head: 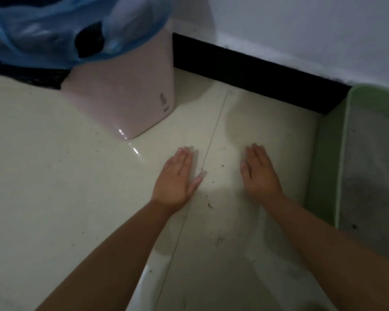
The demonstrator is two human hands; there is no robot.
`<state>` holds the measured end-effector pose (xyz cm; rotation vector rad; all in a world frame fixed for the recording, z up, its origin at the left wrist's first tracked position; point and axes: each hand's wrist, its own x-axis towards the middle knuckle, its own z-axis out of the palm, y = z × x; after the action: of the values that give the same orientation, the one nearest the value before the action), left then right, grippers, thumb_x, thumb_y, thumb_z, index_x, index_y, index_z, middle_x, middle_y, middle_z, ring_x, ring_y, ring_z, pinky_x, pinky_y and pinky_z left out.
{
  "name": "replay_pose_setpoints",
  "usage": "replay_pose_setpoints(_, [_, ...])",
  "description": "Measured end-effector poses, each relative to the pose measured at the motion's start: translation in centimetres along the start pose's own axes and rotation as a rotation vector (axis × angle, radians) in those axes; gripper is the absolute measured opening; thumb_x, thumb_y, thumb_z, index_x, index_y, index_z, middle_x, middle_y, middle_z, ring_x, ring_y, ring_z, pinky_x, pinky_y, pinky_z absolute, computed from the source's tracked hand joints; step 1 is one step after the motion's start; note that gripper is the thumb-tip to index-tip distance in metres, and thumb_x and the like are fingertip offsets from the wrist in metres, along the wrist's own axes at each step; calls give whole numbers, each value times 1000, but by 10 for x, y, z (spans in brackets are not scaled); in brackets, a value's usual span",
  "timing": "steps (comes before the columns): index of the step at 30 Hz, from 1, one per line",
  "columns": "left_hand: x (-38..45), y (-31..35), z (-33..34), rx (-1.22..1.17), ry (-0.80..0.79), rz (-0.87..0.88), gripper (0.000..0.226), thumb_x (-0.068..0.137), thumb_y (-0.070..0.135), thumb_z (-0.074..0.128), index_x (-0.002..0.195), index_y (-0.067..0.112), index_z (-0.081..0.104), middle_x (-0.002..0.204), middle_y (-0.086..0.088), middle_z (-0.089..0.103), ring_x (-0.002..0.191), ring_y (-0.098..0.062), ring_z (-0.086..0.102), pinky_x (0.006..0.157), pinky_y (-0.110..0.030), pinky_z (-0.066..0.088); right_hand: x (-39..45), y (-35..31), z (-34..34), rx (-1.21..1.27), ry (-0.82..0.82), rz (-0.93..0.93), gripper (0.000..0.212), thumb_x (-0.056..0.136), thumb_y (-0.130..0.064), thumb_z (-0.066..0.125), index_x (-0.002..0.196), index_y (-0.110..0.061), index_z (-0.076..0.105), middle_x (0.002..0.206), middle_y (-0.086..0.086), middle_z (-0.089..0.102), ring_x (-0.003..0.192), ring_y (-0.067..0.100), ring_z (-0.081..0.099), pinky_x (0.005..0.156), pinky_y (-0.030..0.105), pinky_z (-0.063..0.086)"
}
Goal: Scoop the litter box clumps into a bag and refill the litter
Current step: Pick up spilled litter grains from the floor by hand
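Both arms reach out over the floor (54,176), the left hand (177,176) and right hand (259,173) held flat, palms down, fingers straight and together, holding nothing. No scoop is in view, so the step in hand looks like getting ready — best to find one first and draw the bin close to the box. One green litter box (323,164) sits at the right, grey litter (368,176) inside with a dark patch. Farther off stands one pink bin (130,97) lined with one blue bag (32,30) — well apart from the box.
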<state>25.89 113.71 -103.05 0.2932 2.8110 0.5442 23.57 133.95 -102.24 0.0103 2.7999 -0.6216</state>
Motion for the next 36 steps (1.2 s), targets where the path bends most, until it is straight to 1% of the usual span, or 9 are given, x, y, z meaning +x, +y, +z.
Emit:
replay_pose_setpoints(6, [39, -26, -34, 140, -83, -102, 101, 60, 63, -16, 147, 12, -12, 157, -4, -10, 144, -13, -11, 106, -18, -15, 95, 2, -34, -109, -118, -84, 56, 101, -26, 30, 148, -2, 9, 157, 13, -1, 146, 24, -4, 118, 27, -2])
replay_pose_setpoints(11, [53, -33, -26, 87, -79, -130, 126, 47, 79, -37, 147, 9, -6, 157, -5, -6, 133, -1, -16, 108, -19, -12, 143, -15, -27, -246, -225, -244, 57, 101, -31, 25, 149, -6, 5, 158, 9, -6, 146, 19, -7, 118, 30, -4])
replay_pose_setpoints(18, [61, -28, -12, 33, -4, -113, 96, 70, 61, -6, 147, 6, 6, 157, -10, 4, 145, -16, -2, 110, -21, -9, 96, -5, -9, -440, -459, -648, 85, 85, -65, -6, 148, -8, -1, 156, 6, -11, 142, 12, -14, 110, 22, -14])
replay_pose_setpoints(23, [74, -19, -9, 23, -18, -45, 94, 70, 59, -7, 148, 9, 7, 157, -8, 3, 146, -17, -1, 109, -20, -9, 48, 19, -17, -309, -530, -872, 69, 97, -50, 11, 139, 0, 32, 144, 23, 38, 139, 27, 25, 117, 27, 12])
replay_pose_setpoints(25, [79, -12, -4, 44, -28, 7, 94, 69, 57, -9, 148, 10, 7, 157, -8, 4, 146, -17, -1, 108, -18, -11, 54, 21, -30, -255, -420, -805, 79, 93, -58, 11, 141, 0, 31, 147, 22, 32, 142, 19, 13, 114, 14, -1])
replay_pose_setpoints(28, [76, 1, 6, 70, -50, 99, 92, 68, 53, -15, 148, 11, 6, 157, -7, 3, 146, -16, -1, 109, -17, -12, 71, 23, -44, -101, -202, -375, 70, 96, -51, 19, 145, -1, 17, 155, 15, 11, 145, 16, 3, 106, 8, -4])
replay_pose_setpoints(30, [66, 12, 15, 78, -132, 162, 92, 67, 52, -17, 148, 13, 1, 157, -6, -1, 146, -14, -3, 106, -16, -14, 79, 28, -48, -30, -115, -27, 54, 101, -26, 27, 146, 0, 12, 156, 16, 5, 146, 22, 4, 111, 13, -1])
replay_pose_setpoints(32, [47, 22, 20, 76, -250, 276, 91, 68, 52, -16, 148, 13, 0, 157, -6, -1, 146, -14, -2, 108, -18, -13, 71, 35, -39, -70, -36, 209, 54, 101, -26, 23, 146, 2, 11, 156, 20, 4, 146, 28, 3, 117, 26, 2])
replay_pose_setpoints(36, [13, 26, 23, 112, -197, 500, 66, 98, 42, 8, 129, 2, 50, 133, -15, 54, 123, -26, 53, 106, -26, 34, 23, 38, -6, -1, 155, 517, 62, 97, -36, 20, 146, 1, 16, 156, 20, 6, 145, 30, 6, 118, 33, 6])
